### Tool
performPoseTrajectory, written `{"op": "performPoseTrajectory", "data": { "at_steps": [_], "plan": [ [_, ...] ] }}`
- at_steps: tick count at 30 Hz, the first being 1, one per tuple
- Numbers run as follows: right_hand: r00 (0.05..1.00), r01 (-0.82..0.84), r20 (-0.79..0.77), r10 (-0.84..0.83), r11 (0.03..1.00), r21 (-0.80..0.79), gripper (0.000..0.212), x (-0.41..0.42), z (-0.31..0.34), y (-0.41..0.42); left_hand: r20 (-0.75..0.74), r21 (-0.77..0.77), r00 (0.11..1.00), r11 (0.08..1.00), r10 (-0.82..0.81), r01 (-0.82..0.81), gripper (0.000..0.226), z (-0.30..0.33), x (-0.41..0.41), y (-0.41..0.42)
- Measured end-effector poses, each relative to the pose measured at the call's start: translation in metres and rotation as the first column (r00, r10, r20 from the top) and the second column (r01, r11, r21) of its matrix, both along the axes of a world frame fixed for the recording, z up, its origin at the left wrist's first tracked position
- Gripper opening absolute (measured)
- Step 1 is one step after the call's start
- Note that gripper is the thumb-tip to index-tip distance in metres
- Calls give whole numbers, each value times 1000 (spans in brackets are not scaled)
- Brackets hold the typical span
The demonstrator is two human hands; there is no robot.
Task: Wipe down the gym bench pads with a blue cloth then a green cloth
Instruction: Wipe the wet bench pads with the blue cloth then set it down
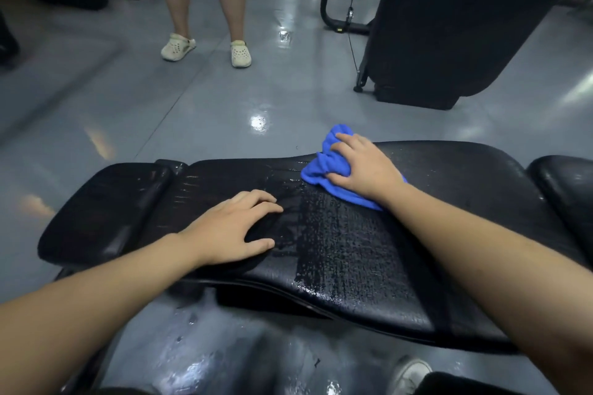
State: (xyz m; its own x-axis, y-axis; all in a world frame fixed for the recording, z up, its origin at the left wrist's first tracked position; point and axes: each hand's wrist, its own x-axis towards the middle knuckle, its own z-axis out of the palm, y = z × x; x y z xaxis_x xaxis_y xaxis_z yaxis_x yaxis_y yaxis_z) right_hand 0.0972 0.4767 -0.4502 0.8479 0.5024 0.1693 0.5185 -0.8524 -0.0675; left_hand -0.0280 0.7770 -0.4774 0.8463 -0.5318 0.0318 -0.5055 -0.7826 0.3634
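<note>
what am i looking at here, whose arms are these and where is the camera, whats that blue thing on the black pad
There is no machine here. One camera sits on a person's head and looks forward and down, so the two bare arms reaching in from the bottom belong to the wearer. In front of them is a long black gym bench pad, its surface shiny with wet streaks. The right hand presses a bunched blue cloth onto the far side of the pad. The left hand lies on the pad with fingers spread and holds nothing. A smaller pad adjoins on the left. Beyond, on the grey floor, a second person's legs in pale clogs stand. No green cloth is visible.
</note>
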Motion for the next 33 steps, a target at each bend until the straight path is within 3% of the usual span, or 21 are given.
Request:
{"op": "performPoseTrajectory", "data": {
  "at_steps": [10, 16, 21, 26, 33],
  "plan": [
    [950, -303, -103, 295, 950, -73, 75, -150, -15, 37, -13, -18, 1000, 1000, 22, -22, 67, -2, -1, 1],
    [928, -369, -74, 365, 928, -55, 72, -130, -15, 34, -42, -3, 999, 1000, 24, -25, 66, -4, 3, 10],
    [974, -228, -17, 227, 973, -33, 72, -55, -7, 28, -17, -14, 999, 999, 32, -32, 64, -5, 1, 13],
    [992, 40, -119, -34, 998, 55, 70, 6, 1, 19, -25, -9, 998, 999, 52, -52, 61, -5, -9, 26],
    [1000, 0, 5, 0, 1000, -6, 70, -16, -9, 30, -27, 5, 998, 998, 61, -61, 59, -9, -21, 57]
  ]
}}
